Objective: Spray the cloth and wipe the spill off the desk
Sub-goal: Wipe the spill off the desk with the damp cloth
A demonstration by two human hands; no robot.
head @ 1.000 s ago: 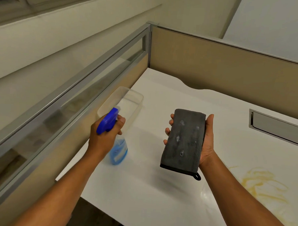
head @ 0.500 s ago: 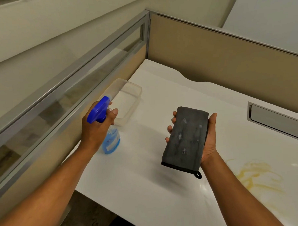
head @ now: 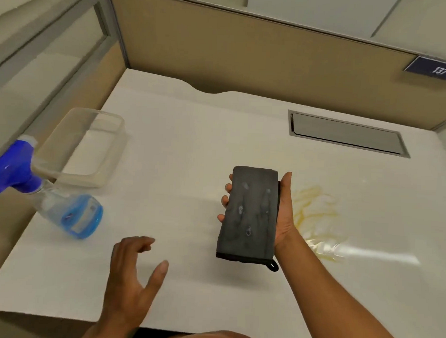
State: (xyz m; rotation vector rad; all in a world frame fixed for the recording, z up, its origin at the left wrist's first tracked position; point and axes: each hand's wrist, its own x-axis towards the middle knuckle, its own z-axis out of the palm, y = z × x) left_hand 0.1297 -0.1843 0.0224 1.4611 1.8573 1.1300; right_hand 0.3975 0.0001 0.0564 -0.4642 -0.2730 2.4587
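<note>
Nearby, spray bottle point(head: 64, 203) beside clear tub point(head: 83, 148), spill point(head: 316, 217) unobstructed.

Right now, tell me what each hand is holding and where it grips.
The right hand holds the folded grey cloth across its long sides, thumb on one edge, fingers on the other. The left hand is open, holding nothing.

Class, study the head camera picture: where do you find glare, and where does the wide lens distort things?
Head view: a bright glare streak lies on the desk across the yellow spill; the spray bottle at the left edge looks tilted and stretched by the lens.
</note>
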